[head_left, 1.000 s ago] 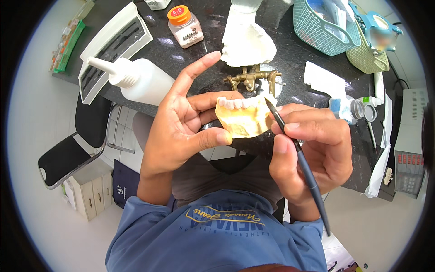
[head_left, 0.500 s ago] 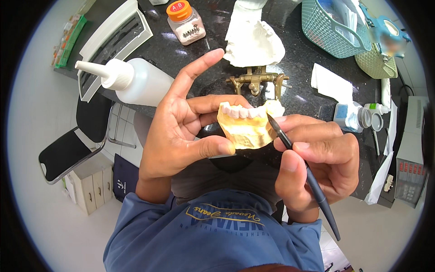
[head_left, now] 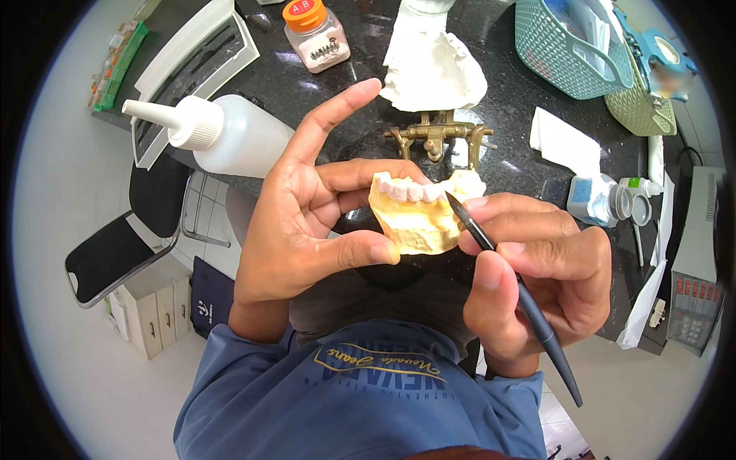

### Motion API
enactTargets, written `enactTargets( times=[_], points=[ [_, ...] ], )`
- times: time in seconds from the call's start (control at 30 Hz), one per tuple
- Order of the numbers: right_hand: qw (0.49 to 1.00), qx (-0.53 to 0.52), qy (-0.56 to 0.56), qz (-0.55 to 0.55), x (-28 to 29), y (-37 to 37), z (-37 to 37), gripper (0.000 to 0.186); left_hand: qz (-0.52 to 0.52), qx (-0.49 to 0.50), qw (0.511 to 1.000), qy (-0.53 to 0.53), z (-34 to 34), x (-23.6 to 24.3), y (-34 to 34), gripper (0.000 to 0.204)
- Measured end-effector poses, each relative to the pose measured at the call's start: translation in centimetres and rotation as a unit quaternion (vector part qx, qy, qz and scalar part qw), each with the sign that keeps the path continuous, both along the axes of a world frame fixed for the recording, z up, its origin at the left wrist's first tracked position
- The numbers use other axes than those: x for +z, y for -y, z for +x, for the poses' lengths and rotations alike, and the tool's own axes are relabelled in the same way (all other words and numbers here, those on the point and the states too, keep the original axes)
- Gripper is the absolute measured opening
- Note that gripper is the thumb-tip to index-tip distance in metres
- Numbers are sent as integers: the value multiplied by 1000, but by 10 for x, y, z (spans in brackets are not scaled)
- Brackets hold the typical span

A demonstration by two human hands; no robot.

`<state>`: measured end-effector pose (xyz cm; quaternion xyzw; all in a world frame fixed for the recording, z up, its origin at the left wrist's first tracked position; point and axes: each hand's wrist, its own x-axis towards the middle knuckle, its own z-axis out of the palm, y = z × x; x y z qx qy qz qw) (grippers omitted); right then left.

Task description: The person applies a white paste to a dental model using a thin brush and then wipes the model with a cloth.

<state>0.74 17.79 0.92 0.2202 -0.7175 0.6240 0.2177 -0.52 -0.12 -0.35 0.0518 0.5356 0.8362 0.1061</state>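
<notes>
My left hand grips a yellow dental cast between thumb and fingers, its index finger stretched up and away. A row of white teeth runs along the cast's upper edge. In my right hand is a slim dark brush, held like a pen. Its pointed tip lies at the right end of the tooth row; whether it touches is too fine to tell. The right fingertips rest close to the cast's right side. Behind the cast stands a brass articulator with a white plaster cast on it.
A white squeeze bottle lies left of my hand, near a white tray. An orange-capped jar stands behind. At right are a teal basket, a folded white cloth and a small clear jar.
The brush tip has shifted slightly left along the teeth, and its rear end has swung a little right and is level or lower. My left hand keeps its hold on the cast.
</notes>
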Motion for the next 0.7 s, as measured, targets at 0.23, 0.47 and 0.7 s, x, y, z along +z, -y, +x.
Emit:
enactTargets(
  times=[0.23, 0.47, 0.7],
  points=[
    [1000, -1, -9, 4, 0, 1, -2, 21, 2, 1, 1000, 8, 0, 0, 1, 118],
    [1000, -5, -6, 0, 0, 2, -2, 20, -3, 6, 1000, 8, 0, 0, 1, 119],
    [1000, -12, -3, -4, 0, 3, -2, 19, -5, 11, 1000, 16, 0, 1, 0, 120]
  ],
)
